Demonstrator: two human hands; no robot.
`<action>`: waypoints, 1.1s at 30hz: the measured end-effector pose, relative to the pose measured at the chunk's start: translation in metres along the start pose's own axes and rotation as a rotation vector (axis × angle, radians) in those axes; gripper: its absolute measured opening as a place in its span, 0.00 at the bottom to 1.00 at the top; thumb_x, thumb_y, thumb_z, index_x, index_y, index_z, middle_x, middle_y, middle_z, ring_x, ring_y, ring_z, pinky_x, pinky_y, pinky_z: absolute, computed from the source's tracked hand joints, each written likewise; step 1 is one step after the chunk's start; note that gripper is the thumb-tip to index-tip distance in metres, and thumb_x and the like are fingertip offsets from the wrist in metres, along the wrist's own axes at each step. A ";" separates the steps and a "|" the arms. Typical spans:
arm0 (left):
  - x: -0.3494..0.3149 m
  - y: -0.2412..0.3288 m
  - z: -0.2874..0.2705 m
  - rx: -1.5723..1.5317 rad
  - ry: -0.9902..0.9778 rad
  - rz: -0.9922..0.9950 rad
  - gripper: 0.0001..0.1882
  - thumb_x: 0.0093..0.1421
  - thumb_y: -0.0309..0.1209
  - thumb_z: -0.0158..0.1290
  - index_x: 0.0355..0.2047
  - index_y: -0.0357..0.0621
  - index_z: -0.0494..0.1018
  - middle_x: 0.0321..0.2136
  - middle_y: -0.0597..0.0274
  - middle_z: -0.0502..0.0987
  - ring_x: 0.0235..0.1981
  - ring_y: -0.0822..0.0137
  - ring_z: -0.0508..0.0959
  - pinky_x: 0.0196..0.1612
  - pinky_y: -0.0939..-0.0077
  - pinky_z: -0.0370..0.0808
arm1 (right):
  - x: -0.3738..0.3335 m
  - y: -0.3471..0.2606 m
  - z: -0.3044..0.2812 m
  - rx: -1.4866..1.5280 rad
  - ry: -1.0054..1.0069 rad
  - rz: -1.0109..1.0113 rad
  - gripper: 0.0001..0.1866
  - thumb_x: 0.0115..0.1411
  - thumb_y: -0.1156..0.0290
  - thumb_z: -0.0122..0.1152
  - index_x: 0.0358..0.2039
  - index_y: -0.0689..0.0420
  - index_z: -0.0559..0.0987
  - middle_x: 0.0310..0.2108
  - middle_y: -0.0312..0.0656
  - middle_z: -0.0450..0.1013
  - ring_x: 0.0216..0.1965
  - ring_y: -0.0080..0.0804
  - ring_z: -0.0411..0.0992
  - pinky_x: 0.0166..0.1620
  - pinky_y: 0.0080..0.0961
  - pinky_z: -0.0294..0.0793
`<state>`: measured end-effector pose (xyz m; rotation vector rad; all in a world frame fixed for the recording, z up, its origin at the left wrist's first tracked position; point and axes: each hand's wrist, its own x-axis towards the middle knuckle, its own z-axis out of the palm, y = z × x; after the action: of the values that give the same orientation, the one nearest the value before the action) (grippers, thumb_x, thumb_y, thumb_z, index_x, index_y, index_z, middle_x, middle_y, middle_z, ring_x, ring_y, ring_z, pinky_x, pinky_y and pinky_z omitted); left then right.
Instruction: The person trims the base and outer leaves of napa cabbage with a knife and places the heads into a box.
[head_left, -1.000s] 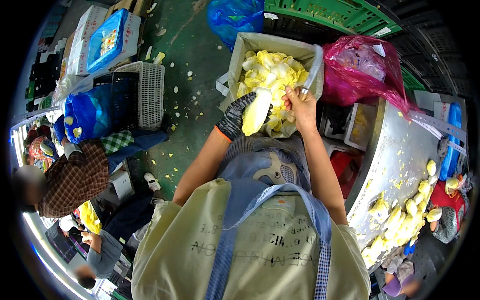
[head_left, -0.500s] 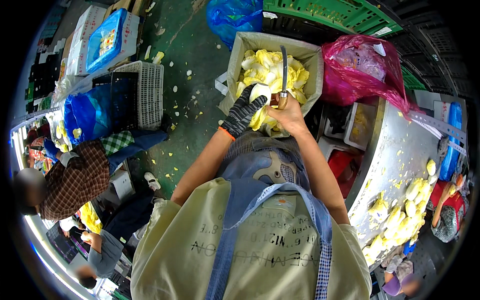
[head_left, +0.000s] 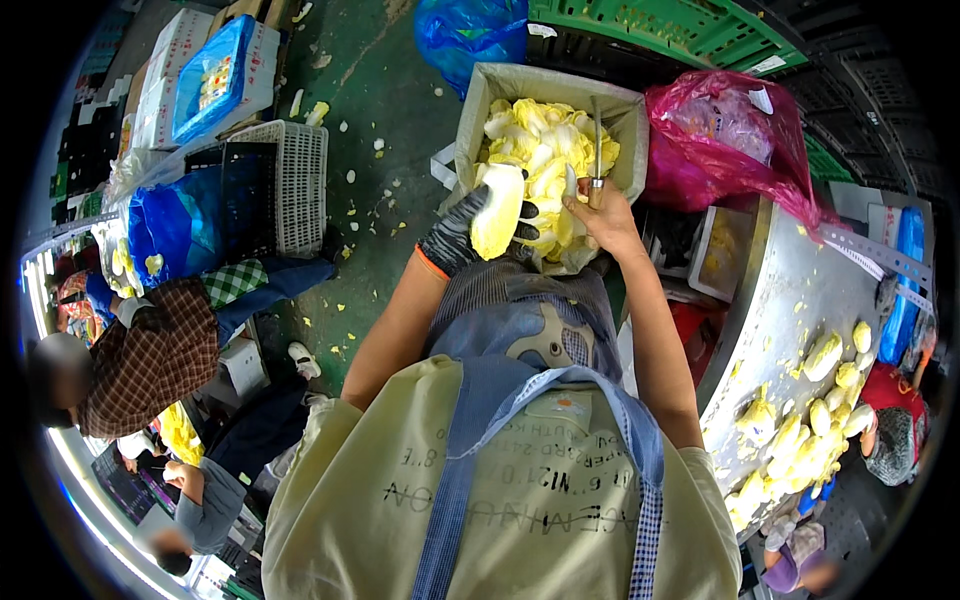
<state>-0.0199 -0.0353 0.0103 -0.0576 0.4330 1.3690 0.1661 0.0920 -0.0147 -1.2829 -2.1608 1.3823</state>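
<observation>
My left hand (head_left: 455, 240), in a dark striped glove with an orange cuff, is closed round a pale yellow-white Chinese cabbage heart (head_left: 497, 212) at the bin's near left side. Bare and closed, my right hand (head_left: 610, 225) grips the wooden handle of a knife (head_left: 598, 140), its narrow blade pointing away from me. A pale leaf piece (head_left: 570, 183) shows by my right thumb; whether I pinch it I cannot tell. Below both hands, a lined bin (head_left: 474, 115) holds a heap of loose yellow leaves (head_left: 545, 140).
Right of me, a metal table (head_left: 770, 330) carries several cabbage hearts (head_left: 795, 440). A pink bag (head_left: 720, 140) adjoins the bin; a blue bag (head_left: 470, 40) lies beyond. Co-workers work at left (head_left: 150, 360) and right (head_left: 895, 420). Leaf scraps litter the green floor (head_left: 390, 150).
My hands have moved apart: the left turned the cabbage heart into full view, the right shifted right with the knife. Another cabbage heart now lies on the table near the right-hand co-worker.
</observation>
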 end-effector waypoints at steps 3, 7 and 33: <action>0.001 -0.003 0.006 0.856 0.230 0.170 0.33 0.44 0.38 0.62 0.49 0.40 0.63 0.36 0.60 0.73 0.36 0.66 0.74 0.40 0.74 0.73 | -0.001 -0.020 -0.006 -0.067 -0.035 0.071 0.20 0.55 0.59 0.56 0.28 0.66 0.67 0.21 0.53 0.69 0.26 0.46 0.71 0.29 0.31 0.68; 0.010 -0.007 0.009 1.638 0.347 0.296 0.34 0.42 0.37 0.63 0.48 0.39 0.64 0.40 0.54 0.72 0.40 0.60 0.74 0.44 0.71 0.71 | -0.022 -0.035 -0.007 -0.053 -0.086 -0.061 0.18 0.57 0.58 0.53 0.31 0.63 0.67 0.19 0.51 0.70 0.24 0.51 0.70 0.26 0.37 0.68; 0.004 -0.026 0.016 1.798 0.414 0.584 0.26 0.42 0.36 0.60 0.42 0.41 0.68 0.33 0.52 0.75 0.35 0.55 0.76 0.38 0.68 0.73 | -0.027 0.023 0.013 -0.291 -0.157 0.099 0.22 0.60 0.53 0.45 0.30 0.63 0.70 0.23 0.59 0.70 0.30 0.56 0.70 0.32 0.42 0.68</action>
<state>0.0092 -0.0321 0.0178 1.3563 1.9847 1.0489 0.1855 0.0666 -0.0341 -1.4430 -2.5105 1.2776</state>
